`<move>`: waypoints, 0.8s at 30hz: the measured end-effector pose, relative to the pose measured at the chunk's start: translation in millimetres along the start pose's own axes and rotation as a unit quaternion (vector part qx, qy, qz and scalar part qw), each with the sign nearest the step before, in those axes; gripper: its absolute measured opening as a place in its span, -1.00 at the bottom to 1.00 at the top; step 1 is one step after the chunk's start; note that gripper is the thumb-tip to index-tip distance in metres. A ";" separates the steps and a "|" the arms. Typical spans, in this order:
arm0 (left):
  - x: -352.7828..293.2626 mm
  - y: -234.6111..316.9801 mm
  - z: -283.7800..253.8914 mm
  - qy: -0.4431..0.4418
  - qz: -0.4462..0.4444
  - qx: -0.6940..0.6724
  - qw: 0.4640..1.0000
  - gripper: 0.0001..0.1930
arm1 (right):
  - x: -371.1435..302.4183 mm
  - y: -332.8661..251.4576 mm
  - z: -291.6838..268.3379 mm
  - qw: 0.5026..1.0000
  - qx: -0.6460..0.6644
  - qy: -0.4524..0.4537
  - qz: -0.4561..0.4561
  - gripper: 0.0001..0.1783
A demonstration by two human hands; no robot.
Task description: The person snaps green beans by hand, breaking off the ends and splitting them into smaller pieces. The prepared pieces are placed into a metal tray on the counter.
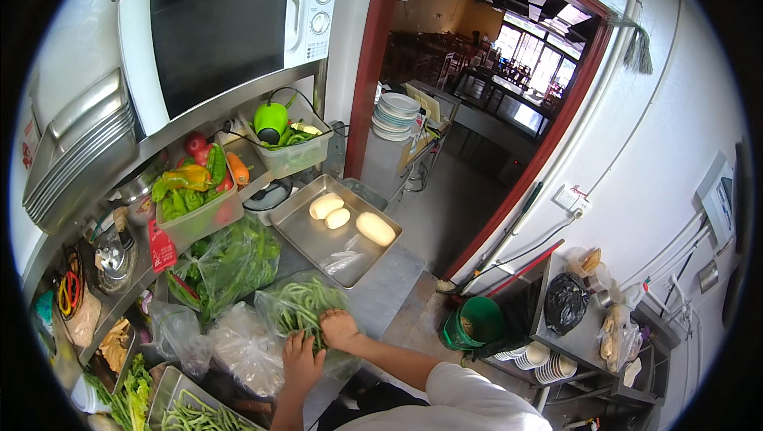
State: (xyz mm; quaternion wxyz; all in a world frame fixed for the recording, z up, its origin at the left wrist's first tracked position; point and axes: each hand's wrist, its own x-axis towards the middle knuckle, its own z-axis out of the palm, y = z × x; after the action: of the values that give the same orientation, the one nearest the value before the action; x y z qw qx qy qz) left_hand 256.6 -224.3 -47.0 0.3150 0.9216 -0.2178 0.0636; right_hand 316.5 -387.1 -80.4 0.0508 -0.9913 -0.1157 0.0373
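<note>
A clear plastic bag [274, 301] full of green beans [306, 308] lies opened on the steel counter in front of me. My right hand [339, 329] is closed in a loose fist over the near right side of the beans, with some bean ends by its fingers. Just left of it and nearer to me, my left hand [304, 363] has its fingers bent onto the bag's near edge. What the fingertips of both hands grip is partly hidden. More green beans [199, 415] lie in a metal tray [165, 391] at the lower left.
Beyond the bag sits a metal tray [324, 251] with pale peeled vegetables [375, 229]. Bags of green peppers [238, 260] and whitish contents [246, 347] crowd the left. A microwave [222, 42] stands on the shelf above. A green bucket [472, 323] is on the floor at right.
</note>
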 end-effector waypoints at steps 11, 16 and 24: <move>-55.1 -20.0 14.4 -0.114 -0.034 0.040 0.992 -0.56 | 4.2 -2.4 -17.0 0.996 0.076 -0.039 0.022 -0.61; -50.8 -20.0 15.8 -0.109 -0.032 0.017 0.993 -0.58 | -10.8 -5.1 -45.2 0.995 0.074 0.051 0.040 -0.64; -52.8 -29.2 13.9 -0.108 -0.004 0.016 0.994 -0.57 | -32.1 -10.9 -62.0 0.982 0.114 0.149 -0.036 -0.74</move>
State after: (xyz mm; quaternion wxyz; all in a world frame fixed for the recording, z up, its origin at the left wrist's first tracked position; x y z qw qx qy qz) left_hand 221.8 -193.0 -87.6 0.2748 0.9291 -0.2452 -0.0338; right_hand 288.2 -389.8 -15.7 0.1810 -0.9687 -0.1378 -0.0995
